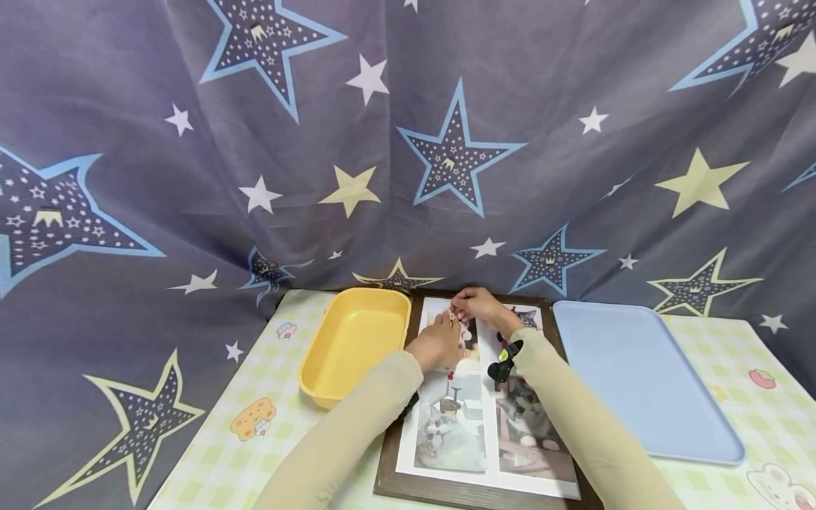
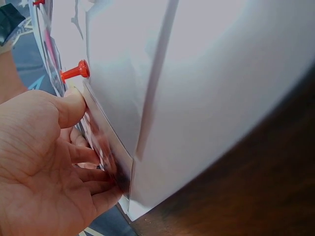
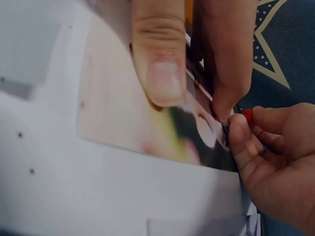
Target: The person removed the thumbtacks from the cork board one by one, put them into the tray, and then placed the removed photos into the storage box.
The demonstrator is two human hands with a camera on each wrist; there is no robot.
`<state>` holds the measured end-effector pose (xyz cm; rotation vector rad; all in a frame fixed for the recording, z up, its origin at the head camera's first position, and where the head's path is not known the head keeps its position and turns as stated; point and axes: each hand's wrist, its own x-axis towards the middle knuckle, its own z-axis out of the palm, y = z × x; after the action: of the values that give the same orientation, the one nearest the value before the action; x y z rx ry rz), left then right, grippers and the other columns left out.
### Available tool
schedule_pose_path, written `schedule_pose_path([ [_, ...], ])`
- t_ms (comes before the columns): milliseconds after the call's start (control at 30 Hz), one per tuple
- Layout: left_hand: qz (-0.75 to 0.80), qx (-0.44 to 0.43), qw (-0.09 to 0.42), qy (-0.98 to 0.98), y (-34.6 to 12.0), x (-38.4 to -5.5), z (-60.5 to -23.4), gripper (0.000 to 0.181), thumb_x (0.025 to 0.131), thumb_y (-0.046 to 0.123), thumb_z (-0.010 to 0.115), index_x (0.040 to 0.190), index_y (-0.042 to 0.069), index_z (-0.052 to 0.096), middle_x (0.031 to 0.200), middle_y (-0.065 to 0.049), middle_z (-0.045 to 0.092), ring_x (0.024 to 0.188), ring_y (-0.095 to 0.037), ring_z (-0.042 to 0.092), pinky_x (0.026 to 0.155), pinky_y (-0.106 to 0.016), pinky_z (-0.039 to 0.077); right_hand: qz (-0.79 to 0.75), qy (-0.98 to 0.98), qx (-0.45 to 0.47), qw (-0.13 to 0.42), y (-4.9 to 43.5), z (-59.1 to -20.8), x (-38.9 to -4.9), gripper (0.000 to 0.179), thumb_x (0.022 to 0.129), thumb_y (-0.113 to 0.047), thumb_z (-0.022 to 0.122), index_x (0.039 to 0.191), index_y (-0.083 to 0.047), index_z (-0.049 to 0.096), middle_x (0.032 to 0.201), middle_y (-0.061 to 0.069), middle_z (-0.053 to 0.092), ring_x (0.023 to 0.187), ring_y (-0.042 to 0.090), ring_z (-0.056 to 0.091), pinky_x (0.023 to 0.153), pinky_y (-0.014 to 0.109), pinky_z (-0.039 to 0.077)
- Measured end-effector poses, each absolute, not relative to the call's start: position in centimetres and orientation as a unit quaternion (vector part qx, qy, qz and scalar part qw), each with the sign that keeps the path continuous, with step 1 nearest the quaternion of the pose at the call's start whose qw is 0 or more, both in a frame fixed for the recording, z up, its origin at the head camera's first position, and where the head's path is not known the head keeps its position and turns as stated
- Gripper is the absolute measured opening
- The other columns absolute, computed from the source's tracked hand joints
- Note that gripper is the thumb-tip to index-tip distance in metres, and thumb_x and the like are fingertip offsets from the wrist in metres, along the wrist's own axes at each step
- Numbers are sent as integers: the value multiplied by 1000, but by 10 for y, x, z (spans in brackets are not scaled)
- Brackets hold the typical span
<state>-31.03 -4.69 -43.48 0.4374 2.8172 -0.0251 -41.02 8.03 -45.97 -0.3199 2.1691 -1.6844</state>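
A dark wooden frame [image 1: 387, 453] lies on the table with a white board inside and cat photos [image 1: 446, 432] pinned to it. Both hands meet at the board's far end over a small glossy photo [image 3: 128, 113]. My right hand [image 3: 192, 98] pinches the photo's edge between thumb and forefinger. My left hand [image 2: 91, 147] holds the same photo [image 2: 98, 132], thumb on top and fingers curled at its edge. A red push pin [image 2: 76, 72] stands in the board just beyond the left thumb, and the red push pin [image 3: 248, 115] also shows beside the left fingers. In the head view my left hand [image 1: 440, 343] and right hand [image 1: 478, 306] touch.
A yellow plastic tub [image 1: 353, 340] sits left of the frame. A flat blue tray [image 1: 637, 375] lies to the right. The table has a green checked cloth [image 1: 217, 453]. A star-printed curtain [image 1: 408, 142] hangs close behind and around the table.
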Motion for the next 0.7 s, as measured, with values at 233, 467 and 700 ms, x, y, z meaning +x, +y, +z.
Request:
schedule_pose_path([
  [233,1,151,138,979,-48,-312,-436,80,104,50,50,160,0,24,168,-23,19,157,-32,21,122,-37,36,-621,747,-106,211,83,-451,-408,27,105,-3,52,120,19,54,90,13,71,69,11,66,71,26,60],
  [467,1,144,134,980,-48,-313,-437,78,104,49,50,160,0,25,168,-24,19,157,-32,22,121,-37,37,-613,750,-117,216,97,-436,-404,31,104,0,51,125,23,54,97,15,71,77,14,70,88,37,62],
  [700,7,150,136,979,-47,-312,-436,77,104,47,51,159,-1,28,167,-26,20,156,-33,23,120,-38,38,-595,763,-127,219,117,-416,-396,33,104,-4,54,128,18,56,105,19,73,83,14,72,92,41,60],
])
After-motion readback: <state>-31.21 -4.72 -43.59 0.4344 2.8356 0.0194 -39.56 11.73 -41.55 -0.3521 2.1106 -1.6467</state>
